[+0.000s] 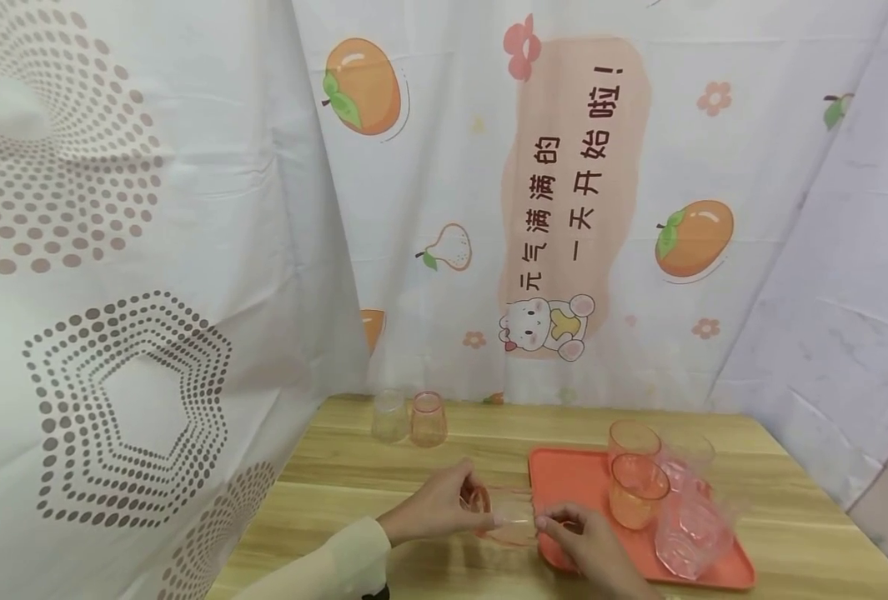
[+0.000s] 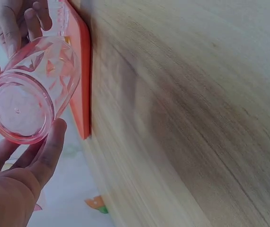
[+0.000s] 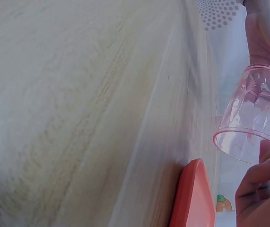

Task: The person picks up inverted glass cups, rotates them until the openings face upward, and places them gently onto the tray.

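A clear, pink-tinted plastic cup [image 1: 511,521] lies sideways in the air between both hands, close to the tray's left edge. My left hand [image 1: 444,502] grips it around the base end, thumb on the near side. At the opposite end, my right hand [image 1: 592,546] pinches the rim with curled fingers. In the left wrist view the round base of the cup [image 2: 21,108] faces the camera, with the left hand [image 2: 28,165] under it. The right wrist view shows the cup's open rim [image 3: 239,132] beside the right hand's fingertips [image 3: 267,165].
A red tray [image 1: 564,475] carries orange cups [image 1: 637,500], a clear cup [image 1: 694,450] and pink, crumpled-looking clear plastic pieces [image 1: 691,533]. At the back left of the wooden table [image 1: 338,467], a clear cup [image 1: 390,421] and a pink cup [image 1: 428,423] stand upside down before the printed curtain [image 1: 444,167].
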A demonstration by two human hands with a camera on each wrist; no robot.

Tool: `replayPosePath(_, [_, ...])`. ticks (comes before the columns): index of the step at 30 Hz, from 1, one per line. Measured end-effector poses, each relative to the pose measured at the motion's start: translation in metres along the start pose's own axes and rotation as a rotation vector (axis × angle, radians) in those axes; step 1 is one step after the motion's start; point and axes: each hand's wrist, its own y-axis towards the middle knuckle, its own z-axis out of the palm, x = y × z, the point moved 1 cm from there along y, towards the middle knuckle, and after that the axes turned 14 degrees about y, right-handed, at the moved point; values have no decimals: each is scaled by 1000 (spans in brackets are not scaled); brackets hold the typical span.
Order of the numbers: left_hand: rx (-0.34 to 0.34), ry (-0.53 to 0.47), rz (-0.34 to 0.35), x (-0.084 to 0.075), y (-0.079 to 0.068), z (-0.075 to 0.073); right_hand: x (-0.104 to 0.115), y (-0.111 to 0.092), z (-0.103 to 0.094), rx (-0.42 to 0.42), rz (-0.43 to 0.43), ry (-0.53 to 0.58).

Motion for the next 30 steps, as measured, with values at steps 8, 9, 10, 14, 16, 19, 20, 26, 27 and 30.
replayPosePath(8, [37,-94,59,4,2,8,8,-4,-1,-3,-83,9])
replayPosePath(9, [39,-98,60,4,2,9,10,-4,-1,-4,-112,-1])
replayPosePath(10, [41,-95,60,4,2,10,11,-4,-1,-4,-140,-11])
replayPosePath(14, [35,-50,42,7,4,11,15,-2,-3,3,-215,-55])
replayPosePath(16, [33,-15,37,8,6,12,16,-2,-4,-4,-237,-90])
replayPosePath(19, [44,36,32,10,7,16,18,-1,-9,-35,-288,-198])
replayPosePath(20, [48,50,30,11,7,17,19,-1,-11,-45,-313,-230])
replayPosePath(26, [77,86,4,8,6,25,24,3,-22,-109,-474,-362])
replayPosePath(27, [81,89,2,7,6,26,24,3,-24,-114,-488,-373])
replayPosePath(30, [85,117,9,1,8,29,26,5,-29,-127,-528,-406])
